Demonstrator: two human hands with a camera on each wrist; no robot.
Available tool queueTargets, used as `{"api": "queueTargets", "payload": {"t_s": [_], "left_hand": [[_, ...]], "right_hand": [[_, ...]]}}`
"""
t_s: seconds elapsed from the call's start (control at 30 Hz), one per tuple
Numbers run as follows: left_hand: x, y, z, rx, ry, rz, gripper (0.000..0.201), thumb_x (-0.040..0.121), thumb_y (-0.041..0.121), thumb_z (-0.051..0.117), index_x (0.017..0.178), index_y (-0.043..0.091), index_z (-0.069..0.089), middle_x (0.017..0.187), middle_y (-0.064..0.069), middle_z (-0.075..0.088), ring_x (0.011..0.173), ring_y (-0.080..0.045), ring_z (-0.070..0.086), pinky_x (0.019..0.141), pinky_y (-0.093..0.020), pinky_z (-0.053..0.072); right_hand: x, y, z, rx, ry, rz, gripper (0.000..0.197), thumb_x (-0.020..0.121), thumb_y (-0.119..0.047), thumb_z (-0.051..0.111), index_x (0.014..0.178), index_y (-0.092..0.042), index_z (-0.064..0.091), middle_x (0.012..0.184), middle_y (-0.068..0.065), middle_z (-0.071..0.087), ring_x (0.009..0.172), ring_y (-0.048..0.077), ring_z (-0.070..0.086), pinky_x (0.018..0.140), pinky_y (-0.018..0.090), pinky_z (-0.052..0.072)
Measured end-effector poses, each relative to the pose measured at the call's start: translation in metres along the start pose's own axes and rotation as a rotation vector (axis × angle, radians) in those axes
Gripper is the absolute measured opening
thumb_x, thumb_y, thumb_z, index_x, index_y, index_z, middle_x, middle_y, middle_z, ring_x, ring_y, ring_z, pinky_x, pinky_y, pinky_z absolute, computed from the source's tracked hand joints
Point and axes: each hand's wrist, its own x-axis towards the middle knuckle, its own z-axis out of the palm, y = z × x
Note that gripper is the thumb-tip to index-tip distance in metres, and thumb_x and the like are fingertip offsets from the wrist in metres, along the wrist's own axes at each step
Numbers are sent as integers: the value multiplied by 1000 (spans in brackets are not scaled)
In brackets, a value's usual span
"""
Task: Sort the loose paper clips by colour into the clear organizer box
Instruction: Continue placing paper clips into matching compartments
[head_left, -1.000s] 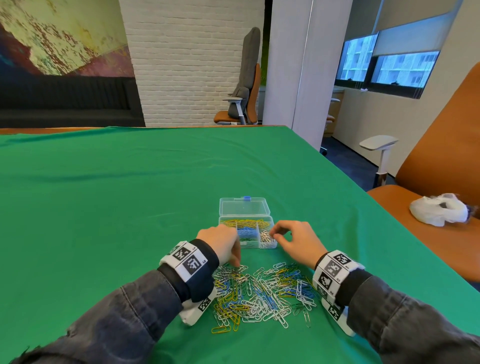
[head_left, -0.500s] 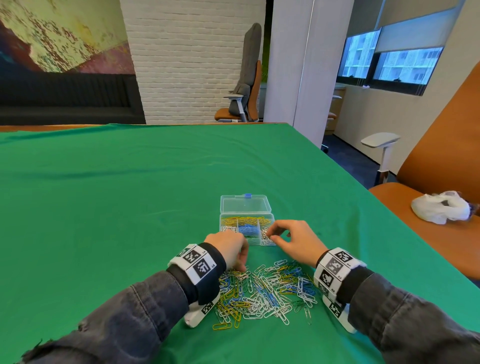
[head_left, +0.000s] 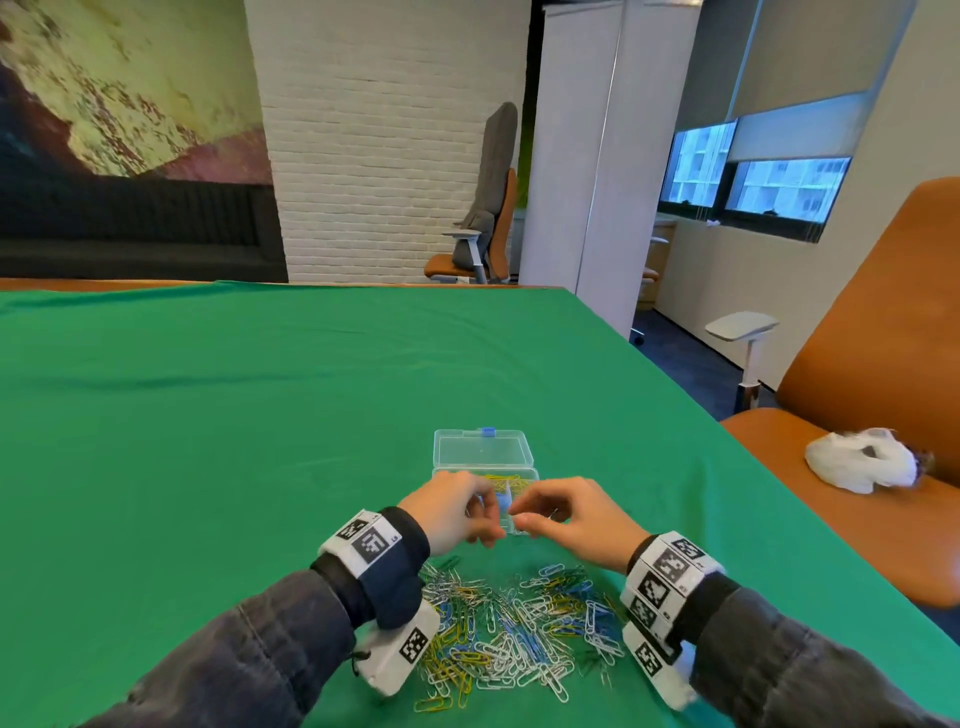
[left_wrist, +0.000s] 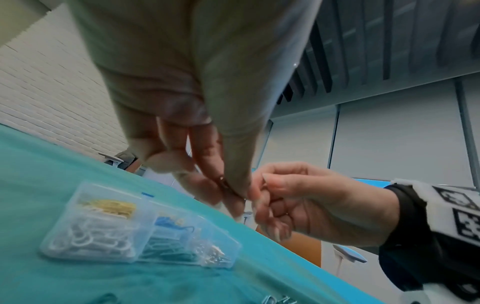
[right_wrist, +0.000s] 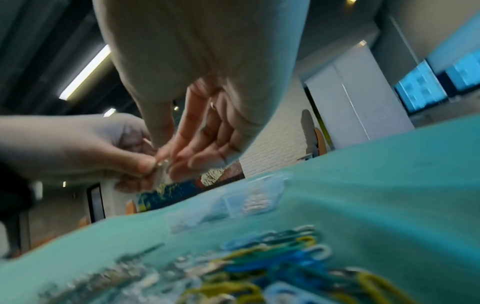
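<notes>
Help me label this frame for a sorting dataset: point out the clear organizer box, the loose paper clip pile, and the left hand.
clear organizer box (head_left: 483, 450): head view, on its open lid.
loose paper clip pile (head_left: 511, 631): head view, middle of the heap.
left hand (head_left: 449, 512): head view, back of the hand.

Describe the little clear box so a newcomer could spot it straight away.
Start at the green table, then find the heap of mixed paper clips at its near edge. Just beyond it, behind the two hands, sits the clear organizer box, lid open; unlike the heap, its clips lie in separate compartments by colour.
</notes>
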Motion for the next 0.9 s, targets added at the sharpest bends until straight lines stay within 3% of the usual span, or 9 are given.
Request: {"api": "queueTargets", "payload": {"t_s": [0.07,0.13,0.2,0.4,0.6,0.77,0.9], "left_hand": [[0,3,-2,-87,60,13,21,80,16,78,78,16,57,67,-3,69,54,-8,59,60,-22,51],[-1,4,-2,-154,102,10,27,77,13,80,82,14,54,65,-4,67,54,-13,59,53,-21,48],[-2,5,-2,-220,110,6,32,76,6,79,84,13,49,61,0,65,48,-9,57,47,-20,47],[-5,5,-10,-416,106,11,39,75,4,80,89,11,44,64,-10,68,48,-14,60,48,-25,51],[-5,7,-15,-705,20,-62,24,82,10,73,86,8,49,64,-7,71,51,-12,63,48,-20,51],[-6,12,-11,-765,31,-132,15,84,14,71,80,5,60,65,-5,72,48,-7,62,45,-16,47],[-6,11,-13,-763,34,-127,15,86,18,70,89,6,62,78,-9,74,58,-12,69,49,-19,51]], "right_hand": [[2,-6,0,173,-69,73,12,88,-18,69,93,-7,71,78,5,73,65,13,66,64,24,52],[4,-12,1,241,-145,125,18,87,-20,70,92,-2,70,78,7,73,61,14,66,59,23,51],[4,-15,1,290,-170,146,18,84,-20,71,91,-3,71,76,8,73,59,14,66,57,21,51],[3,-25,-9,474,-151,169,20,74,-13,78,91,-4,74,78,12,72,64,15,67,63,21,53],[10,-35,-15,469,-90,60,18,70,7,77,81,-7,76,73,11,72,64,16,67,65,23,54],[20,-39,-22,358,-120,9,16,71,4,78,71,-11,74,65,5,70,59,11,63,62,21,51],[27,-37,-29,212,-164,12,10,74,-4,80,75,-12,74,68,7,69,63,13,62,65,23,50]]}}
